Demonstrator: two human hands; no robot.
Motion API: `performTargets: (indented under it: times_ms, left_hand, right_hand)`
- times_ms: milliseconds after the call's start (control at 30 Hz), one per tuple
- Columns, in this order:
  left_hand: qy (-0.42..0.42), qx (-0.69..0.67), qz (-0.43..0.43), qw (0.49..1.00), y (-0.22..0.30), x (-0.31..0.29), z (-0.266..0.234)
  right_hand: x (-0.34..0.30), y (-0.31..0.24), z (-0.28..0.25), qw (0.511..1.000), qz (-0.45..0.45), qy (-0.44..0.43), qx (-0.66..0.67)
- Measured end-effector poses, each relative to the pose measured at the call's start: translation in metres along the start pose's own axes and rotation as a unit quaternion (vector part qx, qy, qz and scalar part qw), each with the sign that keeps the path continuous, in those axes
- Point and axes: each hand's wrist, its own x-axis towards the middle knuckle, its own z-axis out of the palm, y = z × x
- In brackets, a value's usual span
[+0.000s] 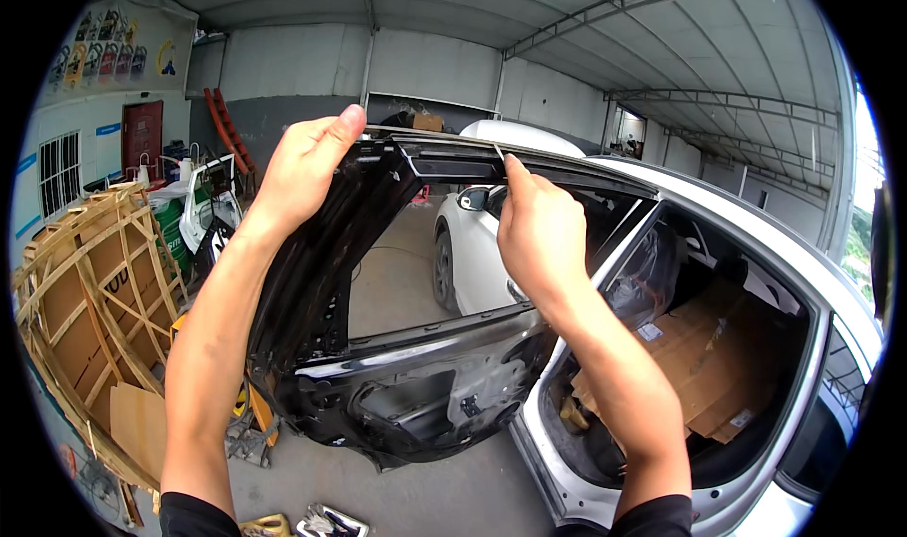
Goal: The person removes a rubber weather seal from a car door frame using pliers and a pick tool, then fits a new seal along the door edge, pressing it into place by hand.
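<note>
A black car door [416, 386], stripped of its inner panel, stands swung out from a white car [690, 197]. My left hand [307, 164] is closed at the upper corner of the door's window frame [378, 183], thumb up, its fingers largely hidden. My right hand [543, 230] is closed at the frame's top edge, below a dark trim strip [576, 167]. A thin pale stick-like piece [500, 152] pokes up from its fingertips against the strip; the rest of that piece is hidden by the hand.
Cardboard [709, 358] fills the car's rear opening. Another white car [477, 239] stands beyond the door. To the left are a wooden crate frame [94, 301], a green drum [170, 230] and a loose white door [210, 192]. Tools [326, 521] lie on the floor below.
</note>
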Motion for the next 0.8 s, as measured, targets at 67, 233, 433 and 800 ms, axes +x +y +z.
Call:
performTargets:
  times_ms: [67,233,433,800]
  left_hand:
    - [0.025,0.011,0.02,0.999,-0.007,0.002,-0.004]
    - [0.04,0.002,0.004,0.999,-0.017,-0.001,-0.002]
    - [0.038,-0.014,0.013,0.999,-0.019,0.002,-0.001]
    - [-0.005,-0.023,-0.019,1.0,-0.008,0.002,-0.005]
  right_hand:
    - [0.0,-0.001,-0.004,1.0,-0.015,-0.015,-0.003]
    - [-0.002,-0.007,-0.006,0.999,-0.037,-0.035,0.0]
    - [0.005,-0.008,0.006,0.999,-0.047,-0.006,-0.014]
    - [0.003,-0.023,0.013,1.0,0.01,-0.013,-0.015]
